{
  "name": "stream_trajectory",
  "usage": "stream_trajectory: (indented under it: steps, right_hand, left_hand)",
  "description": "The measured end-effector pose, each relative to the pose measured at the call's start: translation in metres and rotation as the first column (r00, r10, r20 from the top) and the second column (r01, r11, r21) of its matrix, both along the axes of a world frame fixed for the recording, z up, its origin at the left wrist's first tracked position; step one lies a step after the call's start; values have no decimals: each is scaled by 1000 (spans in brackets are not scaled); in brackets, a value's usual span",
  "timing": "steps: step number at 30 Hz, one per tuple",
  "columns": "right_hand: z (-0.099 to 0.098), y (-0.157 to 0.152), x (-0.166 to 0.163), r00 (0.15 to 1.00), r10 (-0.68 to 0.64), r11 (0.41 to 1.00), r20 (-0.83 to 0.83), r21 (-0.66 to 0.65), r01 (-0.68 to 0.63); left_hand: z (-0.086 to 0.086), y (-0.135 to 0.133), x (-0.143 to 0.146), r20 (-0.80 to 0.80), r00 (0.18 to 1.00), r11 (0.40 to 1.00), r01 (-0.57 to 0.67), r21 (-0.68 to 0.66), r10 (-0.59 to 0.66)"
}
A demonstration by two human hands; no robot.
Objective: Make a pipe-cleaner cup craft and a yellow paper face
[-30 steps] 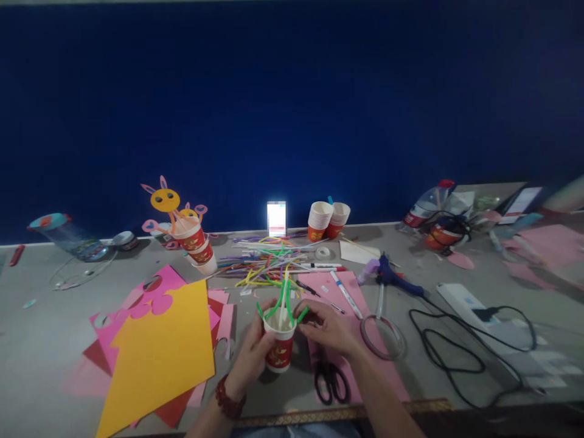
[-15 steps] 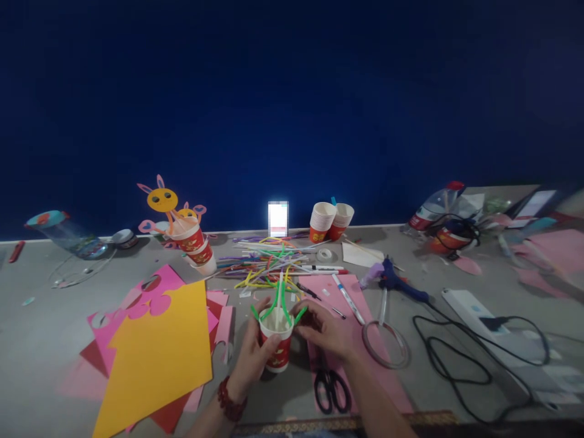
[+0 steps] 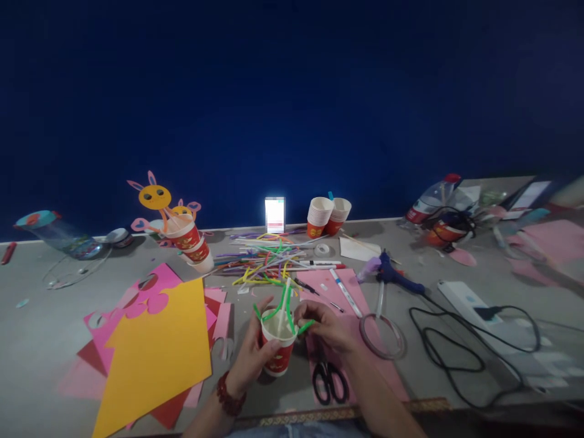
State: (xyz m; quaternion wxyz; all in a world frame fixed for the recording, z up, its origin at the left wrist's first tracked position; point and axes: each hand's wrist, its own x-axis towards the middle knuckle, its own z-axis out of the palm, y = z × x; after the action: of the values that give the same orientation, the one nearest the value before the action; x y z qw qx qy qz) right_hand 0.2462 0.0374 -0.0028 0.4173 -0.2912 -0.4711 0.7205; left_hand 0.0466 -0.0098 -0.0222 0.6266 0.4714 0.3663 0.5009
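My left hand (image 3: pixel 252 358) is wrapped round a red paper cup (image 3: pixel 277 351) standing near the table's front edge. Green pipe cleaners (image 3: pixel 283 307) and a pale straw stick up out of the cup. My right hand (image 3: pixel 325 326) pinches one green pipe cleaner at the cup's right rim. A red bead bracelet sits on my left wrist.
Black scissors (image 3: pixel 329 383) lie on pink paper (image 3: pixel 347 316) below my right hand. Orange paper (image 3: pixel 159 347) over pink sheets lies left. Behind are loose pipe cleaners (image 3: pixel 269 258), stacked cups (image 3: pixel 326 216), rabbit cup figures (image 3: pixel 180 228), a glue gun (image 3: pixel 395 277), a tape ring (image 3: pixel 382 336) and cables (image 3: pixel 456 347).
My right hand has closed in on the green pipe cleaner at the cup's right rim. The cup has tilted slightly in my left hand. The camera has shifted a little.
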Motion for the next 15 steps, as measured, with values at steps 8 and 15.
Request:
stream_trajectory:
  steps: [8, 15]
  right_hand:
    - [2, -5, -6, 995, -53, 997, 85, 60, 48]
    - [-4, 4, -3, 849, -511, 859, 137, 121, 498]
  left_hand:
    - [9, -4, -2, -12, 999, 997, 53, 48, -53]
    - [5, -7, -5, 38, 998, 998, 42, 41, -43]
